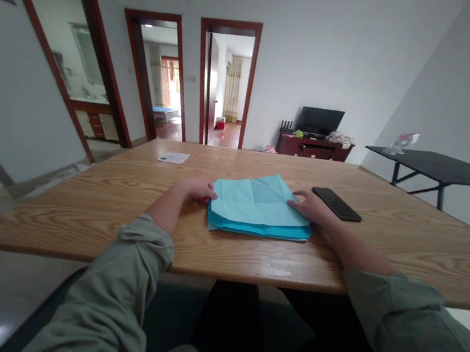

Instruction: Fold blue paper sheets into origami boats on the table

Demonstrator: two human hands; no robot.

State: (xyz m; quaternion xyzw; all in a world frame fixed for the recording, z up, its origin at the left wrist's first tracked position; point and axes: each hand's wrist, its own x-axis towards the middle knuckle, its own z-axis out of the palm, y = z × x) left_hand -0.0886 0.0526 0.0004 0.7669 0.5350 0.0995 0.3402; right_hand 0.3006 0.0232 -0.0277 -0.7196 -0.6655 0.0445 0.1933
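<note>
A creased light blue sheet of paper [255, 199] lies on top of a small stack of brighter blue paper [263, 229] on the wooden table. Fold lines cross the top sheet, and its edges lift slightly off the stack. My left hand [200, 190] pinches the sheet's left edge between thumb and fingers. At the right edge, my right hand [310, 206] has its thumb and fingertips on the paper, with the other fingers partly hidden. A black phone [336, 204] lies just right of my right hand.
The wooden table [132, 184] spreads out widely, its front edge close to my body. A white card [174, 158] lies toward the far left. A black folding table [450, 162] stands at the right. A television [320, 120] sits on a dark red cabinet by the wall.
</note>
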